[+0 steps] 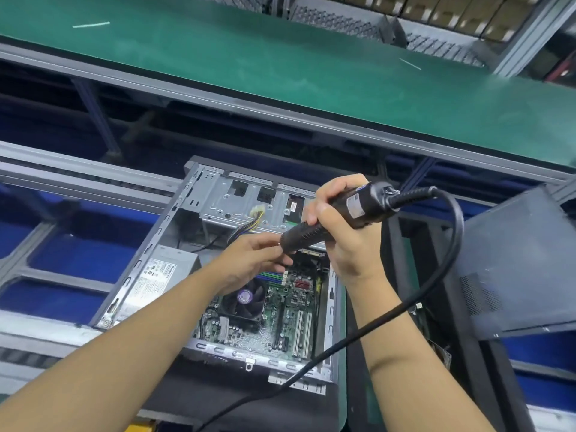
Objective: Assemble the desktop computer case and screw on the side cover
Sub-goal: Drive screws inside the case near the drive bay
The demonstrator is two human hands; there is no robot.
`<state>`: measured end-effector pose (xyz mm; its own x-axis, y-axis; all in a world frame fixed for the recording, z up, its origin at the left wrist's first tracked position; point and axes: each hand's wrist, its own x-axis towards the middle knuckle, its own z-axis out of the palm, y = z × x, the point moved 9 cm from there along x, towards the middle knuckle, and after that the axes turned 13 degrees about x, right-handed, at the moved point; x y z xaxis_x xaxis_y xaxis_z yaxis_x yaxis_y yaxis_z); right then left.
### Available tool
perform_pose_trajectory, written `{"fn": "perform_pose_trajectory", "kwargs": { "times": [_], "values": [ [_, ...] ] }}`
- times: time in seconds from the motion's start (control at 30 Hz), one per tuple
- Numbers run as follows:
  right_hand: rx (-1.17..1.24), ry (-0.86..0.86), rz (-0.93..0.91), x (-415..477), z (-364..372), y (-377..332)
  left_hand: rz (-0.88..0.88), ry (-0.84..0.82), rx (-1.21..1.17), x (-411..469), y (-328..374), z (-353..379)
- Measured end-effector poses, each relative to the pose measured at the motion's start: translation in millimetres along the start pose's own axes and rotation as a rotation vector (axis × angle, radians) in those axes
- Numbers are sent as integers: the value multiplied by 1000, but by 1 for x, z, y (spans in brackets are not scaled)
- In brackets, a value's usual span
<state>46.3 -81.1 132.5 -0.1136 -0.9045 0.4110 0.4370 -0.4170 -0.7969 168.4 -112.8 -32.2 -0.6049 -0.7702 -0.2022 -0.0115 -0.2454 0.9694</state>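
Green belt (280, 67) runs across the back, above grey framing. Below it the case (149, 254) lies on its side on a dark surface, open face up, with no cover on. Inside show the motherboard (290, 310), a fan (246, 297) and the power supply (156, 275); 2 forearms hide parts of the case. A dark panel (514, 260) leans at the right, blurred and cut by the frame edge. The right hand (346, 238) has its grip wrapped round a black screwdriver (358, 204), its cable (448, 244) looping down. The left hand (249, 260) meets the driver's tip; the bit is hidden, and I cannot tell whether that grip pinches anything.
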Motion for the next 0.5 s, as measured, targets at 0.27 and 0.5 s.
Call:
{"fn": "perform_pose_trajectory", "kwargs": {
  "times": [0.27, 0.5],
  "values": [
    [124, 53, -27, -8, -20, -2, 25, 115, -69, -2, -6, -8],
    [174, 170, -19, -16, -43, 4, 82, 237, 168, 1, -4, -17]
  ]
}}
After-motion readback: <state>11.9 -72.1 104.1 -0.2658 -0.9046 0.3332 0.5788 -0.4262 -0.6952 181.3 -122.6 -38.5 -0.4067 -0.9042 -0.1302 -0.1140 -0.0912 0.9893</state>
